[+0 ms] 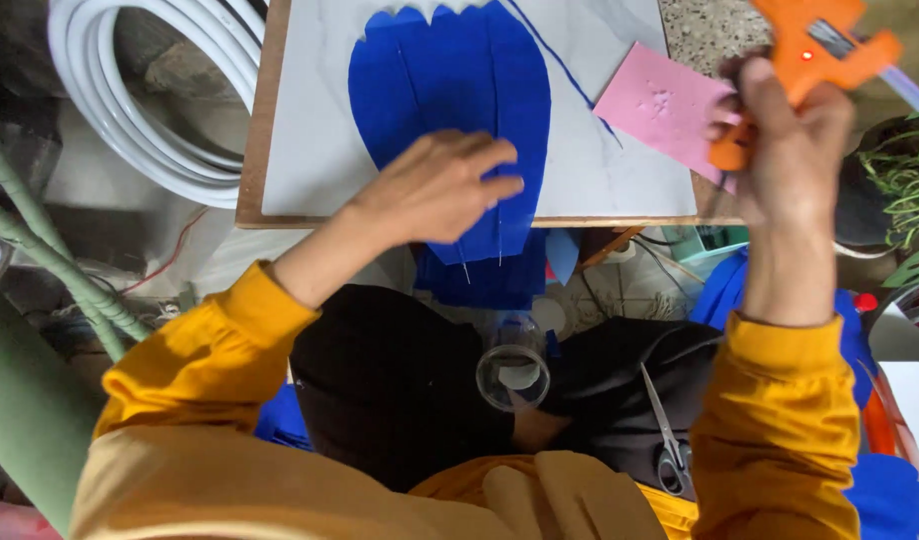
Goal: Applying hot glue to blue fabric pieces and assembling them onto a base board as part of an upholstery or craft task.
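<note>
- The left hand [442, 188] lies palm down, fingers loosely extended and slightly spread, pressing on the lower part of a blue petal-shaped sheet [450, 90]; it grips nothing.
- The blue sheet extends away from the left hand across a white board [310, 130] with a brown edge; its lower end hangs over the board edge below the fingers.
- Thin wires [499, 215] run along the sheet, passing just beside the left fingertips.
- The right hand [792, 140] is raised and closed around the handle of an orange glue gun [818, 45] (a small red light shows on its body).
- A pink paper [662, 105] lies on the board, just left of the right hand and touching its fingers in view.
- Below the left hand, in the lap, a clear round container [514, 377] rests upright.
- Scissors [668, 440] lie on the dark fabric below the right forearm.
- A coil of white tubing [140, 100] sits well to the left of the left hand.
</note>
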